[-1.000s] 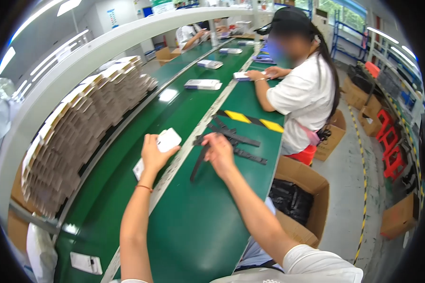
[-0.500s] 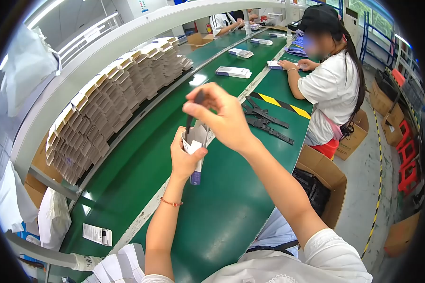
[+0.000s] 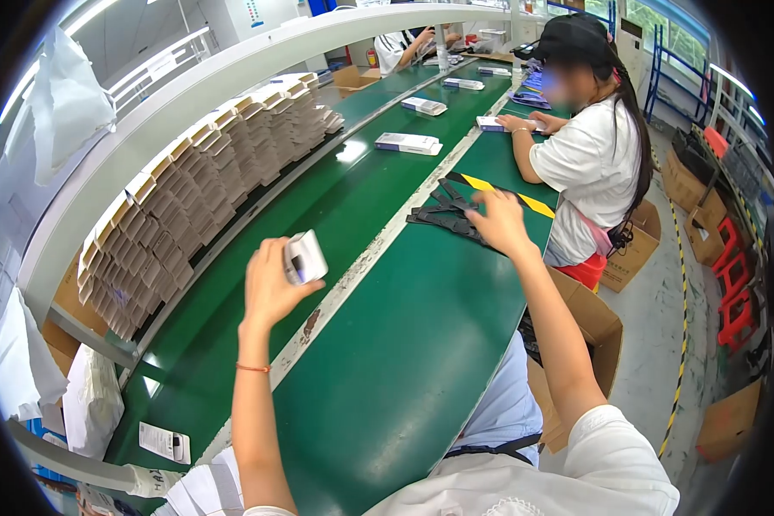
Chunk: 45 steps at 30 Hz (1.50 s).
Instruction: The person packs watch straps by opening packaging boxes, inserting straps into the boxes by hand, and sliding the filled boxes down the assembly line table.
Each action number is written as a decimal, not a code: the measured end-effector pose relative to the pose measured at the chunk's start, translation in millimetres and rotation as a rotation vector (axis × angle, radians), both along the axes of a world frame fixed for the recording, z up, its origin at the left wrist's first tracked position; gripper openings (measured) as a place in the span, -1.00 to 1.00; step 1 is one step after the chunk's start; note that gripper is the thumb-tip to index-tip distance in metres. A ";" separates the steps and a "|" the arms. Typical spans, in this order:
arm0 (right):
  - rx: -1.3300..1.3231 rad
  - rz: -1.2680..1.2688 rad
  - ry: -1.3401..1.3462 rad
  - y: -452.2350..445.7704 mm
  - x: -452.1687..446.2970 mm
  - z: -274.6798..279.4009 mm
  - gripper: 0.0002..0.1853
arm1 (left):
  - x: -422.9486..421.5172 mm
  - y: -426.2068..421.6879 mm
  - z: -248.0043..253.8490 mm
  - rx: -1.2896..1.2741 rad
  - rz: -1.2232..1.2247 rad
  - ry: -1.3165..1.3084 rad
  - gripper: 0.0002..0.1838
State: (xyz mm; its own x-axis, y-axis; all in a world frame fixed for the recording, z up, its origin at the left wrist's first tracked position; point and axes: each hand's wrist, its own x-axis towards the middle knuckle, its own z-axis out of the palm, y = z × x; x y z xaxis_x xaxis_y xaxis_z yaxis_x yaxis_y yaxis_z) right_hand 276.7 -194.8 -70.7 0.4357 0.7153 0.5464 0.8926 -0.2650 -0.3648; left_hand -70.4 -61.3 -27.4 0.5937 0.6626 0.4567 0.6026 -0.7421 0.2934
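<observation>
My left hand (image 3: 269, 282) is closed around a small white carton (image 3: 308, 256), tilted over the green belt, with its end facing me and something dark showing on it. My right hand (image 3: 500, 225) is at the pile of flat black straps (image 3: 443, 211) on the green work surface. Its fingers are apart and bent down over the right side of the pile; whether they touch a strap I cannot tell. Yellow-and-black tape (image 3: 499, 191) runs just behind the straps.
Stacked folded cartons (image 3: 172, 215) line the left side. Several white boxes, among them a nearer one (image 3: 408, 144), lie along the belt (image 3: 232, 310). A co-worker in a white shirt (image 3: 589, 150) handles a box at right. An open cardboard box (image 3: 589, 322) stands beside my right arm.
My right hand has left the carton's open top and moved right to the straps; the black strip it held no longer shows there. My left hand has shifted left with the carton and tipped it.
</observation>
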 end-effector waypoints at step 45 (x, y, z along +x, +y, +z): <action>0.050 -0.236 0.095 -30.1 18.6 -109.0 -0.75 | -69.9 -109.2 34.8 0.798 1.041 0.786 -0.87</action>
State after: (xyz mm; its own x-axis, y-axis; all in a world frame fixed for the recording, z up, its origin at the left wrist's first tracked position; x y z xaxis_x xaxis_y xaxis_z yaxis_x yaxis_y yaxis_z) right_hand 295.3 -224.9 -179.8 0.6383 0.5606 0.5275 0.7694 -0.4415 -0.4616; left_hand -140.3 -170.5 7.4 0.2892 0.6666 0.6870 0.7469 0.2917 -0.5975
